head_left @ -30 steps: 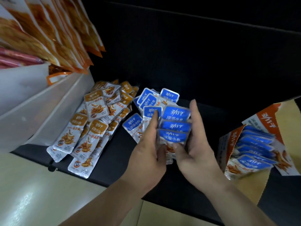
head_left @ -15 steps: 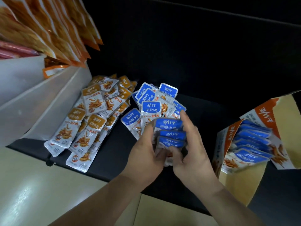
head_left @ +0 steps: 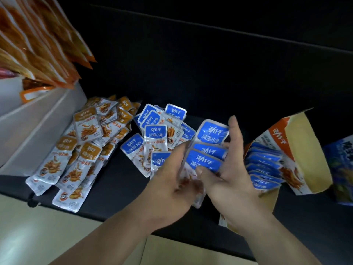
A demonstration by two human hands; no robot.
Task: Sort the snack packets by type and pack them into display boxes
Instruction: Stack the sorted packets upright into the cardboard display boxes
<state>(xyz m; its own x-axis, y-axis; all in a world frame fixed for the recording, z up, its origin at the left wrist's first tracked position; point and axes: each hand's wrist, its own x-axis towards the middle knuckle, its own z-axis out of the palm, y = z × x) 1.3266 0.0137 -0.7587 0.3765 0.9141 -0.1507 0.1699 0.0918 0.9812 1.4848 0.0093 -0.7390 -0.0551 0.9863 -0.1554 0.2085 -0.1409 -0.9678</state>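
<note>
Black tabletop (head_left: 118, 190) is lying under the work: left hand (head_left: 170, 180) and right hand (head_left: 229, 176) are pinching a fanned stack of blue packets (head_left: 208, 150) between them, just beside the display box (head_left: 303, 150), and the slick, unevenly overlapped packets are likely risking slipping out mid-transfer

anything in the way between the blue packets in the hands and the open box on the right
Nothing visible. The left hand and right hand hold the blue stack; the open display box lies just right of it, with only the right hand itself between.
</note>
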